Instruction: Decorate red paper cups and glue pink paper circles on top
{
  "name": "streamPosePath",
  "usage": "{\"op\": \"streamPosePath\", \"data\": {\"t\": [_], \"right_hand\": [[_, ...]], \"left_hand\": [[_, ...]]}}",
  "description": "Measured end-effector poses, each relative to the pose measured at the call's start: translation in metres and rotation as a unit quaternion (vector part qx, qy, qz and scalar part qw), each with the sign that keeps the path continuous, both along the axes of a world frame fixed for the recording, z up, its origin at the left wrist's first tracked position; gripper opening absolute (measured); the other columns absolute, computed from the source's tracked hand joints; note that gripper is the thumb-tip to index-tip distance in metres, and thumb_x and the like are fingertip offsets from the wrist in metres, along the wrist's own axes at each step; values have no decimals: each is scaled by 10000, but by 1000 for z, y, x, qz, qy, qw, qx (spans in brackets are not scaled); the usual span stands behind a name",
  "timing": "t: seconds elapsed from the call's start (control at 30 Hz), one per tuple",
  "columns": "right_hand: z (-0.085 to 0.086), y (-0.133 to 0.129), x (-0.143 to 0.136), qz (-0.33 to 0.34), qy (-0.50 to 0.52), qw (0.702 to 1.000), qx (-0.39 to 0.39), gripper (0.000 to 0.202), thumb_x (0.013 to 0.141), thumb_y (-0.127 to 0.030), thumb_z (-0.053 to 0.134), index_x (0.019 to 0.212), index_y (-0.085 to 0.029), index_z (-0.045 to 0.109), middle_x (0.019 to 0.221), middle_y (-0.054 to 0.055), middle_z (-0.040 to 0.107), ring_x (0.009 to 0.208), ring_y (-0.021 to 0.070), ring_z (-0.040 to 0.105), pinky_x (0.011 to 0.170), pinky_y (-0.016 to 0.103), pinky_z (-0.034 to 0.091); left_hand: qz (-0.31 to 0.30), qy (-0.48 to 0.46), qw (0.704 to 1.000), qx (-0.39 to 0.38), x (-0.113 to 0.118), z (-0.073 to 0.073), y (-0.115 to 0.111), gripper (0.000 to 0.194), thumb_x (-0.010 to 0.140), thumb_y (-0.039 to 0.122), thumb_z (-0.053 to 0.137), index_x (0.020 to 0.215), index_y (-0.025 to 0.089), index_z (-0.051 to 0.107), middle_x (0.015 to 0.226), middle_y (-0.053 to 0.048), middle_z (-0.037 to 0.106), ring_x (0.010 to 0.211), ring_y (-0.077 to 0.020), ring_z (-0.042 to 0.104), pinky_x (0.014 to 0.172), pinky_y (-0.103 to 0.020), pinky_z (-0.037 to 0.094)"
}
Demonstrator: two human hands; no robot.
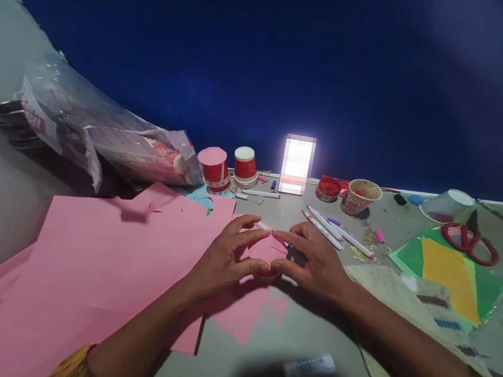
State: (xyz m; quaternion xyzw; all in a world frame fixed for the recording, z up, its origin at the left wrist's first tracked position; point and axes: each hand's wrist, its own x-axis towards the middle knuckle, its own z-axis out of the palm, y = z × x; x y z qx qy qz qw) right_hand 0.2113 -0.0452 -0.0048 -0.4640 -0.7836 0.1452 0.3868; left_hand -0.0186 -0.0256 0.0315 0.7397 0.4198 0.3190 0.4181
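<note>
Both hands meet over a small piece of pink paper point(264, 252) at the middle of the table. My left hand point(234, 250) has its thumb and fingertips closed on the paper's left side. From the right, my right hand point(312, 256) pinches the opposite side, its fingertips almost touching the left ones. A sliver of something reddish shows under the paper by the thumbs; the fingers hide what it is. Large sheets of pink paper point(123, 263) lie under and left of my left hand. Cut pink scraps point(278, 309) rest just below the hands.
Two red cups point(216, 173) point(246, 165) and a bright pixelated screen point(297, 164) stand at the back. Markers point(326, 227) lie behind my right hand. Farther right are scissors point(469, 241) on green and yellow paper point(451, 277). A glue tube point(309, 365) lies in front, a plastic bag point(111, 133) left.
</note>
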Motion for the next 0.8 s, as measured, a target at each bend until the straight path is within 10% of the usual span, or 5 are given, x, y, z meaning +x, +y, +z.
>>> {"op": "streamPosePath", "data": {"t": [0.6, 0.8], "right_hand": [[-2, -1, 5, -6, 41, 999, 14, 364, 967, -362, 733, 1310, -238, 730, 972, 61, 654, 864, 220, 612, 741, 362, 510], [4, -3, 11, -24, 79, 995, 64, 216, 1002, -276, 676, 1194, -220, 759, 891, 52, 639, 797, 204, 613, 684, 343, 487]], "left_hand": [[27, -12, 999, -41, 0, 7, 1, 555, 736, 256, 866, 1274, 344, 763, 1534, -64, 605, 1472, -322, 509, 1233, -542, 418], [121, -50, 989, -68, -8, 10, 9, 162, 848, 361, 725, 782, 212, 726, 892, -27, 705, 810, -184, 663, 748, -304, 546]]}}
